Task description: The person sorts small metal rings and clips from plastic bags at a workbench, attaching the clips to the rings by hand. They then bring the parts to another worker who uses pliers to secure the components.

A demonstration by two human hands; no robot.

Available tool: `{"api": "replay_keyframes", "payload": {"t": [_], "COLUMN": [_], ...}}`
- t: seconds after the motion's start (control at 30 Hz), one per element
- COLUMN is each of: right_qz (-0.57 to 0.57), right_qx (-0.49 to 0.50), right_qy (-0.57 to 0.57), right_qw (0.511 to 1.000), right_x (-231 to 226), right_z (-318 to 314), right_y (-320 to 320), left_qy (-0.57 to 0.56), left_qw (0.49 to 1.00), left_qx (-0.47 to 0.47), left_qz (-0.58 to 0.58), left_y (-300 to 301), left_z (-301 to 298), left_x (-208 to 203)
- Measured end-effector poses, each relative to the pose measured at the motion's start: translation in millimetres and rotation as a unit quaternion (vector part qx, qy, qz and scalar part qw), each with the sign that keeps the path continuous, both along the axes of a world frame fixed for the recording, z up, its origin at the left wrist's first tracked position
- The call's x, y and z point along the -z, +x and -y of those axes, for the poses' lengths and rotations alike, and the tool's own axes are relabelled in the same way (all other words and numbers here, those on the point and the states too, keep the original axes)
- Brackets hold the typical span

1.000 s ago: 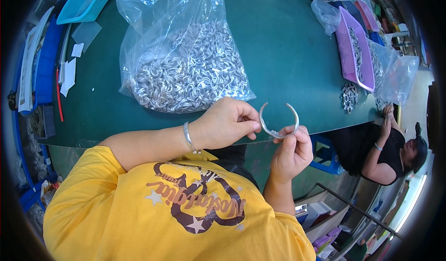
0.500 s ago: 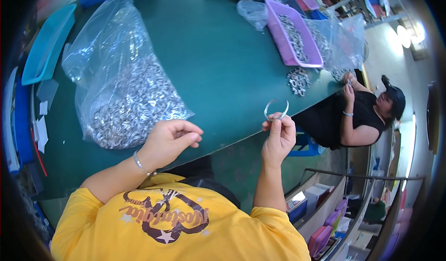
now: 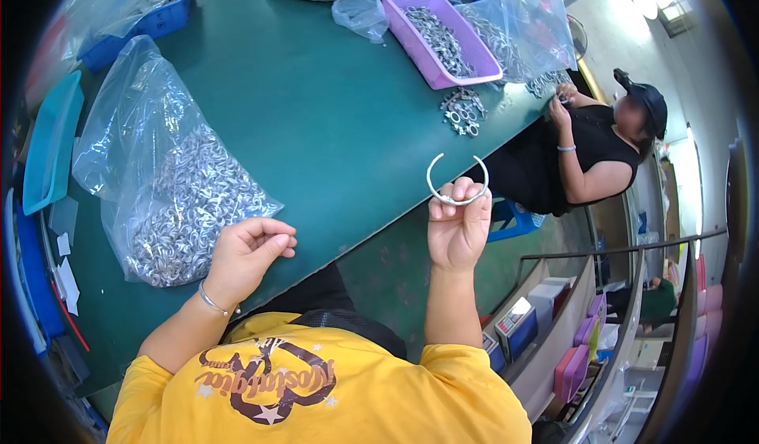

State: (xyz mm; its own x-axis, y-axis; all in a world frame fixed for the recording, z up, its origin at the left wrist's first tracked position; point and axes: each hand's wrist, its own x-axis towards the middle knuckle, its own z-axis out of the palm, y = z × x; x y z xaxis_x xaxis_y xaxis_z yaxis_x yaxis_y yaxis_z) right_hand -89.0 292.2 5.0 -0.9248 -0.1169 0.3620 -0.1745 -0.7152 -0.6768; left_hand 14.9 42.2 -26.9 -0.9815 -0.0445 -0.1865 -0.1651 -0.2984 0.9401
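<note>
My right hand [image 3: 458,226] is raised at the table's near edge, its thumb and fingers pinching an open silver metal ring [image 3: 431,181]. The ring is C-shaped, its gap facing up, with a small joint low on the curve. My left hand [image 3: 250,256] hovers over the table edge with thumb and fingers drawn together; anything inside them is hidden. Just beyond it stands a clear plastic bag [image 3: 194,199] filled with many small silver metal parts. A small heap of metal rings [image 3: 464,113] lies on the green table [image 3: 316,120], beyond my right hand.
A purple basket [image 3: 411,41] of metal parts and another clear bag [image 3: 518,37] stand at the far right. A turquoise tray [image 3: 51,147] and a blue crate [image 3: 158,21] sit to the left. A co-worker in black [image 3: 601,151] handles parts at the right edge.
The view has shifted, so the table things sit further left. My right hand has turned its palm toward me, and the ring now shows more fully. My left hand stays drawn together.
</note>
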Motion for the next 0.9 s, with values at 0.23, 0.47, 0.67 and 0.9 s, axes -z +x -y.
{"api": "replay_keyframes", "payload": {"t": [0.23, 0.47, 0.67, 0.9], "right_qz": [0.135, 0.339, 0.338, 0.188], "right_qx": [0.008, -0.013, -0.005, 0.189], "right_qy": [0.000, 0.008, 0.081, 0.349], "right_qw": [0.991, 0.941, 0.938, 0.898], "right_x": [2.9, 36.6, 37.7, 31.9], "right_z": [0.1, 4.3, 17.9, -7.2], "right_y": [1.7, -18.1, -26.5, -35.9], "left_qy": [0.000, 0.008, 0.001, -0.015], "left_qw": [1.000, 1.000, 1.000, 1.000], "left_qx": [0.008, 0.008, 0.003, -0.014], "left_qz": [0.004, 0.006, 0.003, -0.002], "left_y": [0.9, 0.5, 0.3, 0.6], "left_z": [0.2, -0.7, 0.9, 1.2], "left_x": [2.0, -2.1, -1.4, -3.9]}}
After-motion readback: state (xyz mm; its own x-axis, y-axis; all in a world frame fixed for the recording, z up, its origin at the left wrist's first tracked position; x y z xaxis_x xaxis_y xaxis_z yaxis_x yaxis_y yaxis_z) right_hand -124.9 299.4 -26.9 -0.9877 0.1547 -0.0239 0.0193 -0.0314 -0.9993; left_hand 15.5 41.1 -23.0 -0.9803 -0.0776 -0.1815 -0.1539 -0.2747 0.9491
